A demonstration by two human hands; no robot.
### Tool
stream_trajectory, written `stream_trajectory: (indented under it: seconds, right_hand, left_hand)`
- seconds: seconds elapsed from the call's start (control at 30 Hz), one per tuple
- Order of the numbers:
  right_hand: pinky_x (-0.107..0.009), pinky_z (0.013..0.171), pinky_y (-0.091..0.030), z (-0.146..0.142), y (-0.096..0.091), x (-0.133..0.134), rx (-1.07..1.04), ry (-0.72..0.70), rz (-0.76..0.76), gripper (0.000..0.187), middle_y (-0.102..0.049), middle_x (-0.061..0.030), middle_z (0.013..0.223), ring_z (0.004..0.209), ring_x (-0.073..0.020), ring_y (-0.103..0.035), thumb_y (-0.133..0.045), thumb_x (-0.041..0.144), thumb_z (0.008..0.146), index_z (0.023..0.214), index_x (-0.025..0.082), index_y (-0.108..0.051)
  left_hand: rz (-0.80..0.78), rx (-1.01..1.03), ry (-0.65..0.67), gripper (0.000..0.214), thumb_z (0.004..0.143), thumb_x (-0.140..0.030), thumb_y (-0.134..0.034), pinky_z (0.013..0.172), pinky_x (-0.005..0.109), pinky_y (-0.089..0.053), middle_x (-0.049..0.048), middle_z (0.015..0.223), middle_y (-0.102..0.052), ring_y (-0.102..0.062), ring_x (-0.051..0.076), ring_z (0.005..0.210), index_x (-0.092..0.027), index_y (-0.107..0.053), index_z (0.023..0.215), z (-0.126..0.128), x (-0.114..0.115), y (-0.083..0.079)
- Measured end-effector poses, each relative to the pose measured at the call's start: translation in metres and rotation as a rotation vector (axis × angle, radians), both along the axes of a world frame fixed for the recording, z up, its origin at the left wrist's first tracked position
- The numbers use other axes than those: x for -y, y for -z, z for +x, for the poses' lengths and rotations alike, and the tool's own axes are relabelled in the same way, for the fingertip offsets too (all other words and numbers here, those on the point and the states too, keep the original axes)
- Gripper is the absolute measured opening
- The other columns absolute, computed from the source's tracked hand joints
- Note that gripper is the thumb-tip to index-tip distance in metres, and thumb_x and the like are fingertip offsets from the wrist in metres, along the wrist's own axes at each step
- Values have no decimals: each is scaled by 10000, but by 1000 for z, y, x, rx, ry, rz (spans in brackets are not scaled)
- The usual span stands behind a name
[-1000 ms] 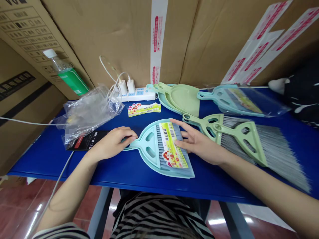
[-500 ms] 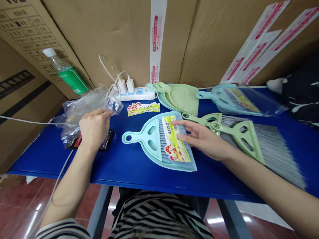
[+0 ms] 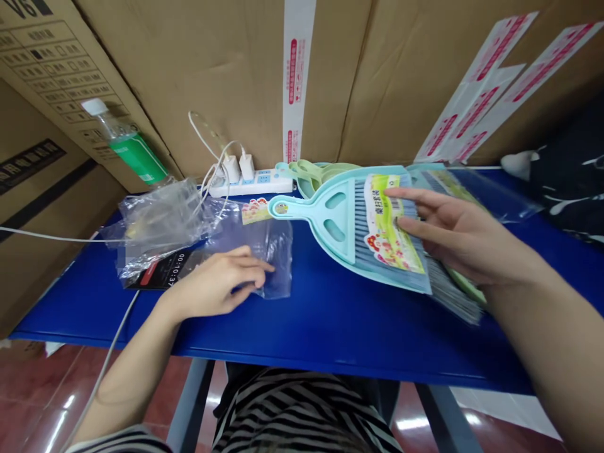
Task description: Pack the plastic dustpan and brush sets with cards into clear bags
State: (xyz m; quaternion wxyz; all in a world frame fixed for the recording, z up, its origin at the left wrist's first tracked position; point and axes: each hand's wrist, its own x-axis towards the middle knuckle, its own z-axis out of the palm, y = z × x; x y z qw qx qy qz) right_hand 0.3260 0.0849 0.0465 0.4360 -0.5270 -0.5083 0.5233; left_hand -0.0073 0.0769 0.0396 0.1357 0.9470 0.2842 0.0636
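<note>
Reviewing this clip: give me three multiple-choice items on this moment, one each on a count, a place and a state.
1. How many white chargers are in the power strip? A) one B) two C) four
2. What is the left hand on? A) the power strip B) a flat clear plastic bag C) the right hand
3. The light blue dustpan is: A) lying flat, untouched B) lifted in the right hand C) held in the left hand

1 B: two plugs stand side by side.
2 B: fingers lie on the bag.
3 B: right fingers grip it.

aqua dustpan (image 3: 340, 226) up at 1 o'clock with a yellow-green label (image 3: 391, 229), deep blue table (image 3: 321, 340) under it, black-and-white striped shirt (image 3: 302, 409) at 6.
</note>
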Motion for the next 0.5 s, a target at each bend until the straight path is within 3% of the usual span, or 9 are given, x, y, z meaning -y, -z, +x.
stream_trajectory:
  seconds: [0.1, 0.17, 0.27, 0.37, 0.5]
  right_hand:
    - [-416, 857, -596, 0, 3, -1, 56, -34, 8, 698, -684, -84, 1191, 1063, -279, -665, -836, 556, 550, 1142, 271, -600]
    - [-433, 846, -597, -1, 6, -1, 114, -85, 5, 684, -687, -94, 1170, 1048, -285, -664, -808, 568, 586, 1158, 250, -607]
    - [-415, 814, -591, -2, 10, 0, 193, -147, 21, 637, -684, -99, 1148, 1004, -269, -657, -757, 581, 660, 1176, 233, -625]
    - [-392, 782, -573, -3, 11, 0, 234, -177, 41, 603, -679, -93, 1122, 911, -237, -645, -732, 617, 693, 1160, 245, -645]
    - [-392, 695, -560, -2, 11, -1, 310, -210, 50, 647, -672, -70, 947, 770, -215, -605, -708, 689, 686, 1166, 258, -660]
  left_hand:
    - [-126, -17, 87, 126, 922, -267, -545, 844, 347, -517, 63, 1228, -674, -633, 205, 1010, -205, -588, 821, 5, 5, 2]
    - [-143, -6, 64, 197, 929, -386, -554, 821, 342, -525, 76, 1150, -681, -652, 213, 986, -201, -587, 872, 8, 7, 4]
    - [-19, -60, -119, 296, 974, -433, -435, 685, 322, -524, 62, 922, -664, -664, 197, 782, -186, -587, 910, 14, 7, 11]
    - [116, -213, -373, 310, 943, -439, -456, 618, 350, -518, 82, 856, -642, -659, 229, 682, -158, -588, 924, 26, 9, 19]
    - [101, -340, -639, 241, 895, -341, -455, 622, 374, -519, 113, 841, -673, -678, 265, 677, -144, -590, 927, 45, 12, 23]
